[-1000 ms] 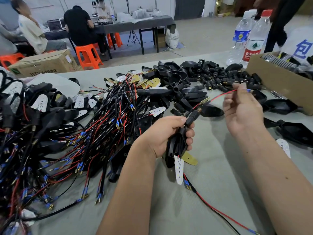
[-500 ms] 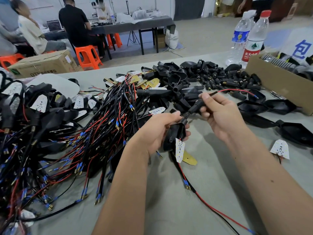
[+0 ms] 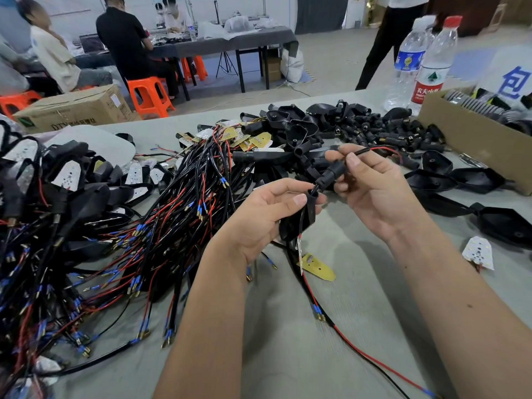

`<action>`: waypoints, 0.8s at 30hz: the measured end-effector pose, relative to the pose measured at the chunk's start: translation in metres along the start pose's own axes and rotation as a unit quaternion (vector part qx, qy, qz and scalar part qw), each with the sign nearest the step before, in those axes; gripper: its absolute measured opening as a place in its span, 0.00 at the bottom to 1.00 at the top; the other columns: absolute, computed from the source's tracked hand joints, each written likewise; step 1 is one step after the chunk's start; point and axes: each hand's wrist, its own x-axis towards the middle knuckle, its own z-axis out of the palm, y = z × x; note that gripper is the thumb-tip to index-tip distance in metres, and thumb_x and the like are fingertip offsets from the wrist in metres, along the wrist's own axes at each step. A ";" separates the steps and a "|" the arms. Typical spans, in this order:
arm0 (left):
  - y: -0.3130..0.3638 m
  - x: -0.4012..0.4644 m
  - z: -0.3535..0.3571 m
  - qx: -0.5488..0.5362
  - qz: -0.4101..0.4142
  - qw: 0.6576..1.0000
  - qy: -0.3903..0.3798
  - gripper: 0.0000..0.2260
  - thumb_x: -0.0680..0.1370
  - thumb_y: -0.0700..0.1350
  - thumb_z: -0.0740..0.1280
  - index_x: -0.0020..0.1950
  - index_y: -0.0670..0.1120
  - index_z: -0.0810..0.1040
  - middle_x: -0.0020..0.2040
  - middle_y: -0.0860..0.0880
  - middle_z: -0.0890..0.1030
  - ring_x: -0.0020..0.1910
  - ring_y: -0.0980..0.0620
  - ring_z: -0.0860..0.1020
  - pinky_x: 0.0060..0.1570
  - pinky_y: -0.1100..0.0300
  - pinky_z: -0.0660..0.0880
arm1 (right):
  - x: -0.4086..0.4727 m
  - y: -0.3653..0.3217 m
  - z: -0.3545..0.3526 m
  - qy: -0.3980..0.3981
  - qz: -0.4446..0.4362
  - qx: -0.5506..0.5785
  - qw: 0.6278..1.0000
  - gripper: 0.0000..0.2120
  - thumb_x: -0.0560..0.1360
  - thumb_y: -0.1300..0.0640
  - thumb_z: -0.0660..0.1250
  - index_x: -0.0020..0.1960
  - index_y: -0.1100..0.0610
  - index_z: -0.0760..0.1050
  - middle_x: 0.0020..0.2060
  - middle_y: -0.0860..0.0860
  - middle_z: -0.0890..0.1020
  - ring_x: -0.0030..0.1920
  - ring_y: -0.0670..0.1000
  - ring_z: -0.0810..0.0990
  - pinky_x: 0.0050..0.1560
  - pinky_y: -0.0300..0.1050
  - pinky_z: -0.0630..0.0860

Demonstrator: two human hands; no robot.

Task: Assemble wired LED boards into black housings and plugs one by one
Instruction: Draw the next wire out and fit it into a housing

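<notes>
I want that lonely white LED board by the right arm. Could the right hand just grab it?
Probably not yet: the right hand pinches a black plug. The white LED board lies uncovered beside that forearm, so the path looks free.

housing point(image 3: 296, 223) half hidden in left hand point(image 3: 259, 223), wire point(image 3: 374, 361) cut off

- The left hand point(image 3: 259, 223) is gripping a black housing point(image 3: 299, 223) at the centre of the frame, with an LED board point(image 3: 300, 245) hanging just below it.
- The right hand point(image 3: 374, 191) is pinching a black plug point(image 3: 334, 172) just above the housing, on a red-and-black wire point(image 3: 383, 151).
- A tangle of wired boards point(image 3: 161, 214) is lying across the left of the grey table point(image 3: 288, 341).
- Loose plugs point(image 3: 383, 128) are lying at the upper right, beside two water bottles point(image 3: 429, 67) and a cardboard box point(image 3: 472, 142).
</notes>
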 end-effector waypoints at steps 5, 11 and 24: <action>0.002 0.001 -0.001 0.013 -0.010 0.999 0.033 0.07 0.82 0.39 0.68 0.56 0.43 0.84 0.55 0.40 0.86 0.47 0.47 0.86 0.49 0.56 0.83 | 0.000 0.002 0.000 -0.008 0.002 -0.045 0.999 0.08 0.77 0.59 0.67 0.54 0.56 0.80 0.55 0.55 0.86 0.39 0.49 0.77 0.44 0.44 0.72; 0.000 0.003 -0.002 0.053 -0.012 0.995 0.087 0.08 0.83 0.39 0.67 0.57 0.37 0.83 0.51 0.41 0.87 0.40 0.48 0.85 0.41 0.59 0.81 | 0.000 0.005 0.000 -0.022 -0.005 -0.119 0.993 0.07 0.82 0.64 0.62 0.54 0.56 0.78 0.56 0.58 0.86 0.49 0.51 0.83 0.45 0.44 0.74; 0.001 0.002 -0.003 0.039 -0.046 0.996 0.071 0.09 0.83 0.39 0.65 0.52 0.41 0.85 0.48 0.42 0.87 0.37 0.50 0.84 0.39 0.59 0.82 | 0.000 0.006 -0.002 -0.074 0.013 -0.100 0.992 0.08 0.82 0.68 0.60 0.53 0.60 0.77 0.50 0.58 0.87 0.50 0.52 0.83 0.67 0.65 0.70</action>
